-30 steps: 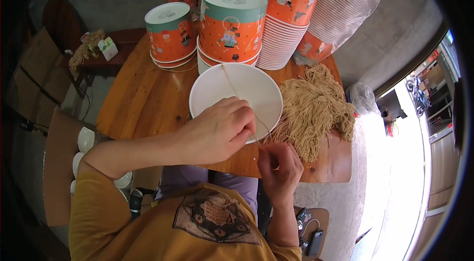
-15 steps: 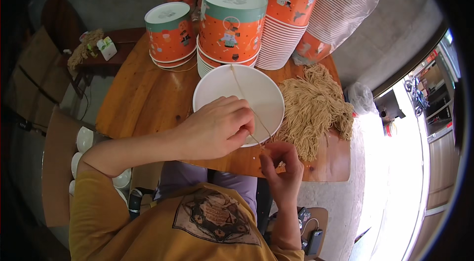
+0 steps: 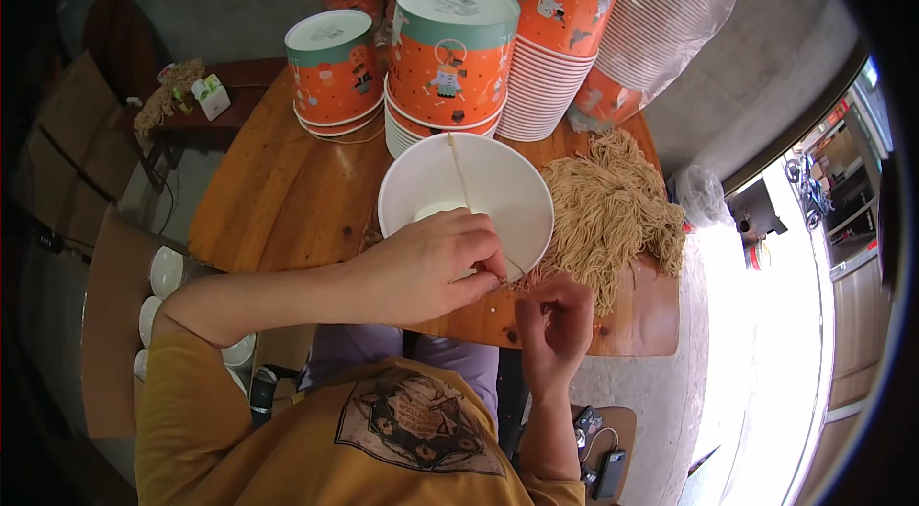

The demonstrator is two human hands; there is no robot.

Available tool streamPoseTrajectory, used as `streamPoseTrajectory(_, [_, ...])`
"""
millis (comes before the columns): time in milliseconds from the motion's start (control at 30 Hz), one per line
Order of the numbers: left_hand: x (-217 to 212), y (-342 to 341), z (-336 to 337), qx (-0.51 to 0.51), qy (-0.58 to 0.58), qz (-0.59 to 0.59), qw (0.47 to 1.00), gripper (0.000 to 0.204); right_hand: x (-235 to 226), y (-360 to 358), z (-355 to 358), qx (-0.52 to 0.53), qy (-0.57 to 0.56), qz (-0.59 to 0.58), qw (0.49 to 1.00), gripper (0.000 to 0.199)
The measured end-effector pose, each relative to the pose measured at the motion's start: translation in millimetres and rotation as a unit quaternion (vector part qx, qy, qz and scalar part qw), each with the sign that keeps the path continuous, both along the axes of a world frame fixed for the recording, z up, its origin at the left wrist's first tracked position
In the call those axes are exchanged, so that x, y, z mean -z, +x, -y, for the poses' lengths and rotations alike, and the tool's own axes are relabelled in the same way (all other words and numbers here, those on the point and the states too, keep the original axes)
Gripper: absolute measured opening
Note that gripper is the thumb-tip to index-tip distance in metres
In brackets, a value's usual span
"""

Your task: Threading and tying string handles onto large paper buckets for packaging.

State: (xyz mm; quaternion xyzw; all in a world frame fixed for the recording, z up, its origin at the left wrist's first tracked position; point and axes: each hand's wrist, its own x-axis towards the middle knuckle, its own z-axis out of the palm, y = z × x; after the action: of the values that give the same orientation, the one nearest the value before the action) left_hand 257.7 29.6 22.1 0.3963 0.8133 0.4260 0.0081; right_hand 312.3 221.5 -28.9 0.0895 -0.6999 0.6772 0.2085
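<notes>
A white paper bucket lies tipped with its open mouth facing me. A thin tan string runs from its far rim down across the opening toward my fingers. My left hand is closed in front of the bucket's near rim, thumb and forefinger pinching the string. Just right of it, my right hand is also closed, fingertips on the string near the rim. The exact pinch there is partly hidden by the curled fingers. Beside the bucket on the right lies a pile of tan strings.
Behind the bucket stand upturned orange-and-green paper buckets in stacks, with a plastic-wrapped stack at the back right. All rest on a wooden table. A cardboard box holding white cups or bowls stands at the left.
My left hand has shifted slightly right and down along the string, and the gap between my hands has narrowed. My right hand has turned a little, its fingers more curled.
</notes>
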Motion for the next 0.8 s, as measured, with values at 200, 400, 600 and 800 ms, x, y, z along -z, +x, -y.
streamPoseTrajectory(200, [-1.3, 0.3, -1.2, -0.004, -0.002, -0.013, 1.000, 0.010, -4.1, -1.9, -2.9, 0.047, 0.258, -0.103, 0.960, 0.022])
streamPoseTrajectory(400, [0.8, 2.8, -2.6, -0.003, -0.025, -0.172, 0.985, 0.013, -10.0, -0.7, 5.7, 0.074, 0.266, -0.105, 0.955, 0.025])
streamPoseTrajectory(600, [0.1, 4.9, -3.0, -0.007, -0.055, -0.247, 0.967, 0.014, -9.6, -4.5, 4.2, 0.069, 0.297, -0.141, 0.942, 0.025])
streamPoseTrajectory(800, [3.2, 8.3, -1.8, -0.006, -0.082, -0.249, 0.965, 0.017, -13.4, -3.1, 1.5, 0.063, 0.320, -0.170, 0.930, 0.025])
